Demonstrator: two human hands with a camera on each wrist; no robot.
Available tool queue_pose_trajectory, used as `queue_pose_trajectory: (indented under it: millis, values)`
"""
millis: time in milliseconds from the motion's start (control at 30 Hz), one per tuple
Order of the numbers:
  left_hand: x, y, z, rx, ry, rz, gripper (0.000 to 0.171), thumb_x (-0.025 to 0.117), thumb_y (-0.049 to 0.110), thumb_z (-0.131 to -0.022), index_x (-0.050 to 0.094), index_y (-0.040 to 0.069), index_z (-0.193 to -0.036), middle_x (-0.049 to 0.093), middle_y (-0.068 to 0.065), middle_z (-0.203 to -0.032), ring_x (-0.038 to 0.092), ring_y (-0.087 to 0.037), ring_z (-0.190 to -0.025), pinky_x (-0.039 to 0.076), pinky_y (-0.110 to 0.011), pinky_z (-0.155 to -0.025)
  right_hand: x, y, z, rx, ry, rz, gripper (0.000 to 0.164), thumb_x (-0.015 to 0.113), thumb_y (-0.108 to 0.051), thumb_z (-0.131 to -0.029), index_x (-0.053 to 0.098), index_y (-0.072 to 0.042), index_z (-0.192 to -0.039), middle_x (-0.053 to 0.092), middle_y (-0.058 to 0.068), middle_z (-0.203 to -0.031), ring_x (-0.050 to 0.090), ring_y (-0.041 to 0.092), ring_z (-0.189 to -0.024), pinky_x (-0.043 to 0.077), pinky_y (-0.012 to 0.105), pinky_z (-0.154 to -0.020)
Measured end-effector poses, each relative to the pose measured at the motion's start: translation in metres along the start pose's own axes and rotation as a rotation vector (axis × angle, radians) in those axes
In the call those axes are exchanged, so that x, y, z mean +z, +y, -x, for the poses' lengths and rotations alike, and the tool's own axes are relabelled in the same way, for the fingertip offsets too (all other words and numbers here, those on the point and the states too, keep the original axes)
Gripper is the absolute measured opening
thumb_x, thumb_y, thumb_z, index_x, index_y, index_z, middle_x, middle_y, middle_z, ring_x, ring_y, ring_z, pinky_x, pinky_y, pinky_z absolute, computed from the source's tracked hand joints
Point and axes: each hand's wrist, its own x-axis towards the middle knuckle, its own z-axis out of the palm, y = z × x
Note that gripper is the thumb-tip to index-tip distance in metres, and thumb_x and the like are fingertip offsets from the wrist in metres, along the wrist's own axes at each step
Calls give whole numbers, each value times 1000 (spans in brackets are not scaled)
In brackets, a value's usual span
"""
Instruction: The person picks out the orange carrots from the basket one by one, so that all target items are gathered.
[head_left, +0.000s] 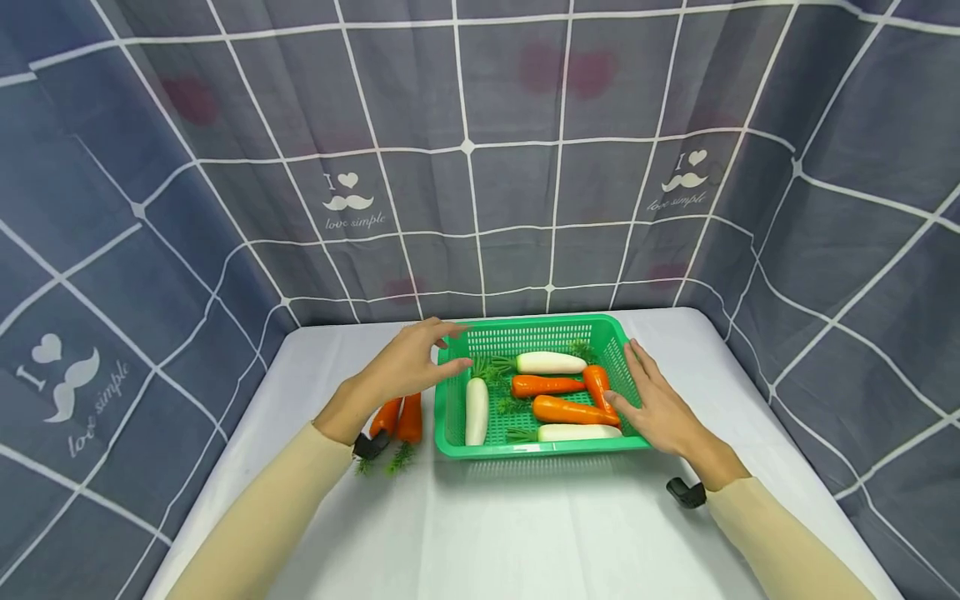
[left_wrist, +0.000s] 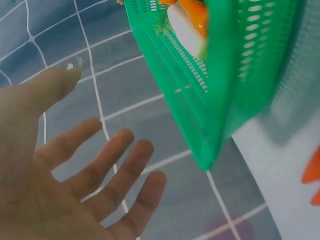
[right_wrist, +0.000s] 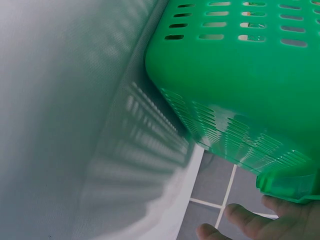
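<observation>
A green plastic basket (head_left: 536,450) holds three white radishes (head_left: 551,362) and three orange carrots (head_left: 546,385), some with leafy green tops. My left hand (head_left: 408,362) hovers at the basket's left rim, its fingers spread; the left wrist view shows a gap between these fingers (left_wrist: 112,155) and the basket. At the right side, my right hand (head_left: 663,408) is by the rim, fingers extended along the outside and thumb over the edge. The right wrist view shows its fingertips (right_wrist: 240,215) close under the rim; whether they touch it I cannot tell.
Two more carrots (head_left: 410,421) lie on the white tablecloth (head_left: 495,533), left of the basket and partly hidden by the left wrist. A dark checked curtain (head_left: 517,192) encloses the table at the back and both sides.
</observation>
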Motion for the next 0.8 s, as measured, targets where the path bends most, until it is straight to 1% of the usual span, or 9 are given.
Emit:
queue_pose_trajectory:
  millis: [67,133,267,333,400,533,600,800]
  values:
    - [2,6,-11,30,-38,-2,63,86,39,-108,68,15,-164,75,-11,-152,77,-32,-129,67,-53,-109,0,0,0,2,0,0,101,63,-50,-119,2,-7,-188,-1,19,-198,25,60,-176,31,85,-134]
    - [4,10,-22,63,-85,-4,63,85,39,-109,68,17,-165,74,-10,-155,76,-31,-131,67,-52,-110,0,1,0,3,0,-5,102,63,-50,-119,2,-7,-188,-1,19,-198,25,60,-176,31,85,-134]
    - [13,16,-44,126,-209,12,64,83,37,-110,64,17,-169,68,-13,-166,74,-32,-138,64,-53,-116,0,1,0,2,-1,-9,102,63,-50,-119,2,-7,-188,-2,19,-198,24,60,-176,30,85,-134]
    - [18,18,-54,137,-269,19,65,82,36,-111,62,19,-171,66,-13,-169,72,-33,-142,62,-53,-119,1,1,1,1,1,-8,101,64,-49,-119,3,-6,-188,-2,18,-198,24,60,-176,31,84,-134]
    - [24,20,-63,137,-315,23,66,82,34,-111,61,20,-172,64,-11,-172,71,-34,-146,62,-52,-120,2,1,1,-2,1,-3,101,63,-50,-119,3,-6,-188,-2,19,-198,24,60,-176,32,84,-134]
    - [38,23,-80,146,-380,17,67,85,31,-109,61,23,-172,63,-5,-174,70,-36,-149,62,-50,-120,2,0,1,-10,0,10,101,63,-49,-119,3,-4,-187,-2,20,-198,25,61,-176,33,84,-134]
    - [45,24,-87,154,-412,20,67,86,28,-108,62,21,-171,63,-6,-174,69,-38,-150,61,-50,-122,2,0,2,-14,0,16,101,63,-48,-119,3,-4,-187,-2,21,-198,26,61,-175,34,84,-133]
    - [64,27,-106,163,-516,26,65,86,22,-108,64,18,-169,64,-10,-173,68,-37,-150,59,-52,-125,0,1,1,-15,6,24,101,62,-50,-120,4,-3,-187,-1,21,-198,27,61,-175,35,84,-133]
